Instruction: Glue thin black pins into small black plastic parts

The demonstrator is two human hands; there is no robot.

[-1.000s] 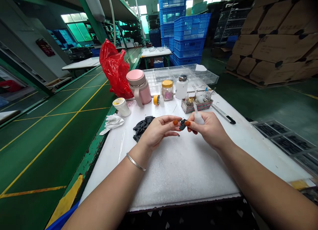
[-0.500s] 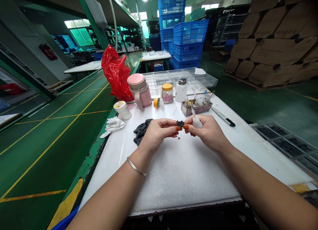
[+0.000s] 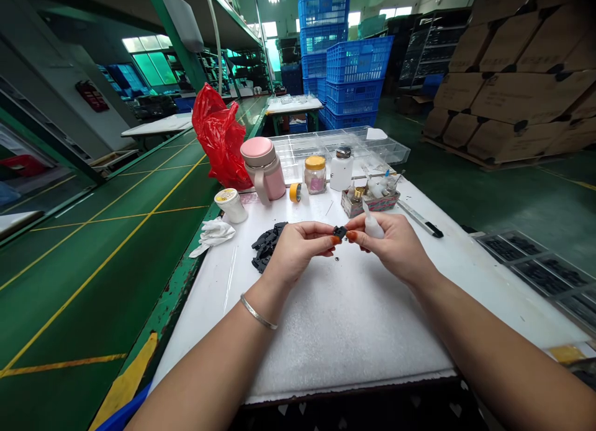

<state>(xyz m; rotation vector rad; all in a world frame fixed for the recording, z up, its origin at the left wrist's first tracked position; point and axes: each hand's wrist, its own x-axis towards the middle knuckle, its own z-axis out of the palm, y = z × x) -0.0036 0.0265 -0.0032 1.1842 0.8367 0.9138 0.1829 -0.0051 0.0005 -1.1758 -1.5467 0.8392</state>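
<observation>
A small black plastic part [image 3: 340, 232] is pinched between the fingertips of both my hands above the white foam sheet [image 3: 344, 319]. My left hand [image 3: 298, 248] is closed on its left side. My right hand [image 3: 395, 244] pinches its right side and also holds a small white squeeze bottle [image 3: 372, 225] with its nozzle up. A tiny dark ring [image 3: 336, 256] lies on the foam just below the part. A heap of black parts [image 3: 266, 244] lies left of my left hand.
Behind my hands stand a pink mug [image 3: 264, 167], a yellow-lidded jar [image 3: 315, 174], a white pump bottle [image 3: 341, 168], a tape roll [image 3: 294, 192], a white tub [image 3: 230, 205], a small box of bottles [image 3: 370, 195] and clear trays [image 3: 335, 145]. A knife [image 3: 421, 220] lies right; a white glove [image 3: 212, 235] left.
The part has been turned a little between my fingertips. Both hands stay in the same place above the foam.
</observation>
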